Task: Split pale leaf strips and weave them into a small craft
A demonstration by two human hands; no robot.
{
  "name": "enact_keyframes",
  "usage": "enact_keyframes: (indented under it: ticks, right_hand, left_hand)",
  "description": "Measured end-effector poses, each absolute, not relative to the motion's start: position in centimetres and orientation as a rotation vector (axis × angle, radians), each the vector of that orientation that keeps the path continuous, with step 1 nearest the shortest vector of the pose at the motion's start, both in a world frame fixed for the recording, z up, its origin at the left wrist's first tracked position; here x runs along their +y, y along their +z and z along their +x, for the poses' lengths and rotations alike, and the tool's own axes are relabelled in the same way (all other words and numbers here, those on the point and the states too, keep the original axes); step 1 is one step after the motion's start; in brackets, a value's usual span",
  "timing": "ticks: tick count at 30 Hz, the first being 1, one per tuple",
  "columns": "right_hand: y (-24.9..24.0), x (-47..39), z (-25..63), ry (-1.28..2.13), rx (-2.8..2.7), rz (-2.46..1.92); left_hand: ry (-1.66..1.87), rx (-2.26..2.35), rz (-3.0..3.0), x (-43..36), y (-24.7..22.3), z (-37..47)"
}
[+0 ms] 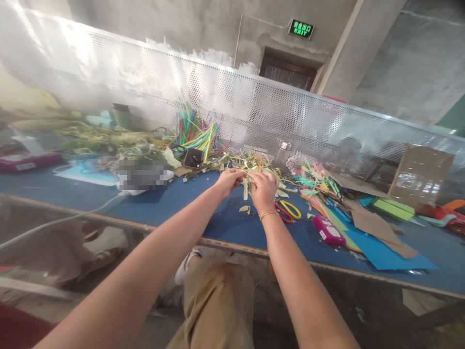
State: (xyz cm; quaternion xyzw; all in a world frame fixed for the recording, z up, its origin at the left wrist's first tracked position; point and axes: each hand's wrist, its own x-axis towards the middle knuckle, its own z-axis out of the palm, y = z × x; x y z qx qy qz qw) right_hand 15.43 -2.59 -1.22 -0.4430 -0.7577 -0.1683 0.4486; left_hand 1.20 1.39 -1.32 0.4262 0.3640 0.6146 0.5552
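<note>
Above the blue table, my left hand (231,181) is pinched closed at one end of a pale green leaf-like strip (248,175). My right hand (265,188), with a gold bracelet at its wrist, grips the same strip just to the right. The fingers cover most of it. Behind both hands lies a loose heap of dried leaf strips (232,159), from which an orange stem (259,163) sticks up. Red and yellow looped scissor-like handles (290,210) rest beside my right wrist. A small leaf scrap (244,209) lies between my forearms.
A white power strip (169,175) with its cable is at the left. Colourful fuzzy stems (194,128) stand behind it. A metal bottle (283,152) stands against the perforated metal screen (254,111). On the right are a purple box (329,230), blue sheets (385,249) and cardboard (378,223).
</note>
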Motion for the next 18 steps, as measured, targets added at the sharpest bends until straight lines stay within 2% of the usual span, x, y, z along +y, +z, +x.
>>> enact_keyframes:
  ticks: [9, 18]
  right_hand:
    - [-1.3, -2.2, 15.6, -0.414, -1.888, -1.063]
    - [-1.9, -1.4, 15.7, -0.335, -1.741, -1.112]
  left_hand:
    - [1.306, 0.77, 0.924, 1.3, -0.9, 1.1]
    - [1.412, 0.815, 1.158, 0.9, -1.1, 1.2]
